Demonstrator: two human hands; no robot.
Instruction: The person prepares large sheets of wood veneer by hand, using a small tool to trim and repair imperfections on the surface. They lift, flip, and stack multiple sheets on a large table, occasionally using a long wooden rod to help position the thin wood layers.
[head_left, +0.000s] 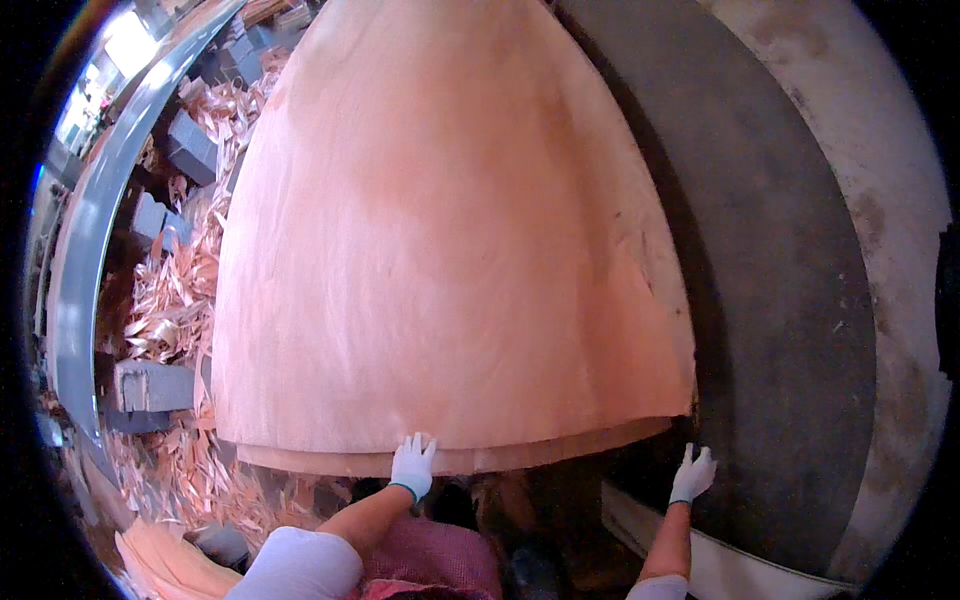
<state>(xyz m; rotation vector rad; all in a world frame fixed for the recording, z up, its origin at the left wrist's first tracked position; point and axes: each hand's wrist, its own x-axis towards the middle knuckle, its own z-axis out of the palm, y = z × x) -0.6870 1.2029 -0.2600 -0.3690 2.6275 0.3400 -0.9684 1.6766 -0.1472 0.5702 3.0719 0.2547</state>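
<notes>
One wide pinkish-tan wood veneer sheet (pixel 450 250): dead center, atop a tan lower sheet (pixel 320 463)
Left white-gloved hand (pixel 412 465): on the near edge, can't tell if pinching
Right white-gloved hand (pixel 692 474): just off the right corner, fingers kinda spread

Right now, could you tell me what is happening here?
A person's gloved left hand touches the near edge of a large wooden sheet, which lies over another layer. The gloved right hand is apart from it, off the near right corner, and holds nothing visible. Wood shavings and grey blocks lie to the left.
</notes>
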